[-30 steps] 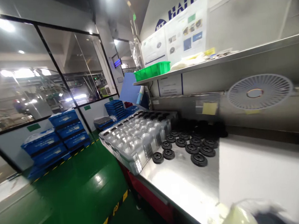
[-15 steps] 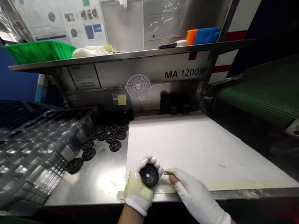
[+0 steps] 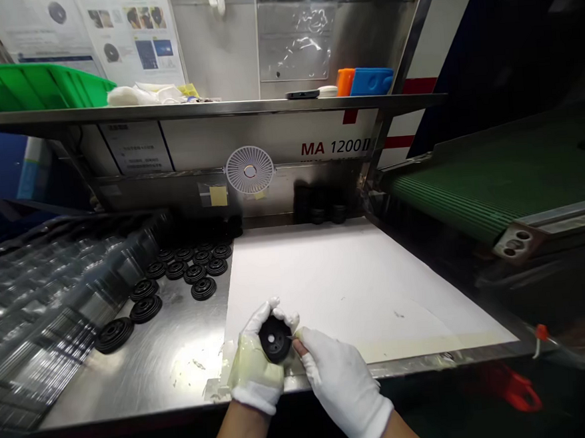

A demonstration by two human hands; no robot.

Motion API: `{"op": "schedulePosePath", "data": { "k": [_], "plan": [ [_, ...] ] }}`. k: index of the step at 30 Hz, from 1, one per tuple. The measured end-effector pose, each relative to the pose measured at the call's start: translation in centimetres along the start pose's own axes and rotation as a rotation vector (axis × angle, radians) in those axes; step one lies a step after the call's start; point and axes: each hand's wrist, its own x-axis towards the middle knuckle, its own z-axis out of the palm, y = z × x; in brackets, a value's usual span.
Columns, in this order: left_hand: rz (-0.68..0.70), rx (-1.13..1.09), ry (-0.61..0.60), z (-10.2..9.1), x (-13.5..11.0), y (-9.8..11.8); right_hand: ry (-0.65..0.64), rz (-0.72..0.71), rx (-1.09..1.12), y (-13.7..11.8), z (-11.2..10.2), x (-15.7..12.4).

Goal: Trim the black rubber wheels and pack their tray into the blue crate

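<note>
Head view: the white-gloved left hand (image 3: 255,368) clenches a black ribbed round disc (image 3: 275,339); the white-gloved right hand (image 3: 341,386) pinches a small thin tool (image 3: 294,337) against it.

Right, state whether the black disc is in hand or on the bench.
In hand: the gloved left hand grips the black disc around its rim.

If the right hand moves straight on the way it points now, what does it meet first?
Most likely the edge of the black round part that the left hand holds. The right hand sits very close to it, though from this view I cannot tell whether they touch.
</note>
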Motion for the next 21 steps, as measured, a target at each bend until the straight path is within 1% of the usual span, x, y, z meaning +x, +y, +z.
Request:
{"op": "schedulePosePath", "data": {
  "k": [3,6,8,9,12,14,17,21],
  "plan": [
    [0.107,0.031,-0.013,-0.1,0.5,-0.4,0.028,-0.007,0.022,-0.7,0.6,-0.5],
    [0.247,0.046,-0.009,0.0,0.6,-0.6,0.053,-0.007,0.033,-1.6,1.1,-0.8],
    [0.302,0.038,-0.01,0.1,0.4,-0.6,0.064,0.001,0.033,-1.8,1.2,-0.8],
    [0.295,0.043,-0.015,0.1,0.3,-0.4,0.064,0.002,0.038,-1.8,1.3,-0.8],
    [0.164,0.105,-0.059,-0.1,0.0,0.1,0.048,0.005,0.069,-1.2,1.1,-0.5],
    [0.112,0.12,-0.092,-0.2,-0.1,0.3,0.037,0.019,0.07,-0.7,0.9,-0.4],
    [0.16,0.077,-0.079,0.1,0.1,0.1,0.043,0.038,0.026,-0.5,0.9,-0.4],
    [0.229,-0.006,0.025,0.9,0.3,-0.6,0.075,0.036,0.04,-1.3,1.3,-0.6]
  ]
}}
